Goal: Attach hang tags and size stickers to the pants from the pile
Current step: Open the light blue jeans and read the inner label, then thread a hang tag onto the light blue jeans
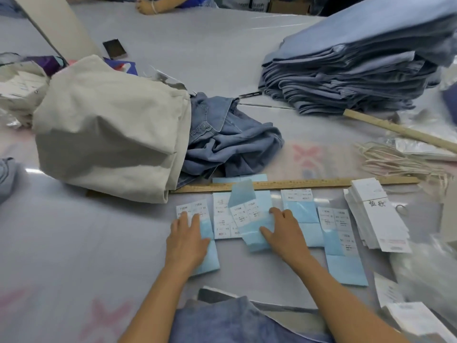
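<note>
Blue sticker sheets [303, 214], approx 5, lie w/ 1 ruler [296, 184]. Left hand [185, 240] flat on one; right hand [284, 231] pinches another.

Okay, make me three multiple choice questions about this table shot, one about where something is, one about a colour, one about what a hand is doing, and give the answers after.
1. Where does the wooden ruler lie?
A. Just beyond the sticker sheets
B. On top of the folded stack
C. Under the person's arms

2. What colour is the backing of the sticker sheets?
A. Yellow
B. Light blue
C. Red

3. What is the left hand doing?
A. Gripping the ruler
B. Hanging off the table
C. Resting flat on a sticker sheet

Answers:
1 A, the ruler runs along the sheets' far edge.
2 B, bare backing shows pale blue.
3 C, its fingers lie straight on the leftmost sheet.
</note>
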Tool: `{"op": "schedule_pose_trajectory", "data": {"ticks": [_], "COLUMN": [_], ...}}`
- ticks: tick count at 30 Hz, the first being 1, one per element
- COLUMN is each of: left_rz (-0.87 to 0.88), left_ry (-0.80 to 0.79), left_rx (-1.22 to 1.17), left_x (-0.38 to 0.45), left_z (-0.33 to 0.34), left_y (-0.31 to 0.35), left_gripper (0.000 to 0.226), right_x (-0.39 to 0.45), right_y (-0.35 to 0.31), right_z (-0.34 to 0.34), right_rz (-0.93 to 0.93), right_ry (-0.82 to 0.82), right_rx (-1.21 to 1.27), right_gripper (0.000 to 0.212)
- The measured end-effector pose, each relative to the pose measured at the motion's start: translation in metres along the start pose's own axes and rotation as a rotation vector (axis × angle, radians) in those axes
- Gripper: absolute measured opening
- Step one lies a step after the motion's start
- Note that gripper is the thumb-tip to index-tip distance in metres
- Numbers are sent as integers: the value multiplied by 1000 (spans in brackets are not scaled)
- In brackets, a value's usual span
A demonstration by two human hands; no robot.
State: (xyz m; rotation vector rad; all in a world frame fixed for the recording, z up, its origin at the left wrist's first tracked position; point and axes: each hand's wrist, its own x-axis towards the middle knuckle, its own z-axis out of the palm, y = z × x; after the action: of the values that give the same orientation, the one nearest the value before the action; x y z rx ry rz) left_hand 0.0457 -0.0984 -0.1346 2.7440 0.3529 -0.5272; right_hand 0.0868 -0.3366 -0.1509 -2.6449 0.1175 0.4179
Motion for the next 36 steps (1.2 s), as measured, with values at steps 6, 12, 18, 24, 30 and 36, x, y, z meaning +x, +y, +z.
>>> {"op": "schedule_pose_trajectory", "data": {"ticks": [6, 12, 18, 24, 30, 36], "left_rz": [14, 30, 47, 54, -7, 248], "left_ry": [107, 154, 167, 156, 93, 256], "left_rx": [-164, -247, -156, 2, 43, -235], "left_x": [0, 1, 3, 4, 2, 28], "left_z": [29, 27, 33, 35, 35, 13], "left_y": [-22, -33, -28, -18, -3, 14], "left_gripper": [58, 50, 60, 56, 61, 49], "right_x": [4, 6, 3, 3, 6, 17], "right_y": [13, 11, 3, -2, -3, -32], "right_z": [6, 4, 12, 14, 4, 5], "right_rz": [91, 67, -72, -119, -129, -341], "right_ry": [70, 131, 105, 70, 147, 225], "right_rx": [134, 138, 12, -57, -210, 68], "right_gripper": [27, 26, 38, 41, 31, 26]}}
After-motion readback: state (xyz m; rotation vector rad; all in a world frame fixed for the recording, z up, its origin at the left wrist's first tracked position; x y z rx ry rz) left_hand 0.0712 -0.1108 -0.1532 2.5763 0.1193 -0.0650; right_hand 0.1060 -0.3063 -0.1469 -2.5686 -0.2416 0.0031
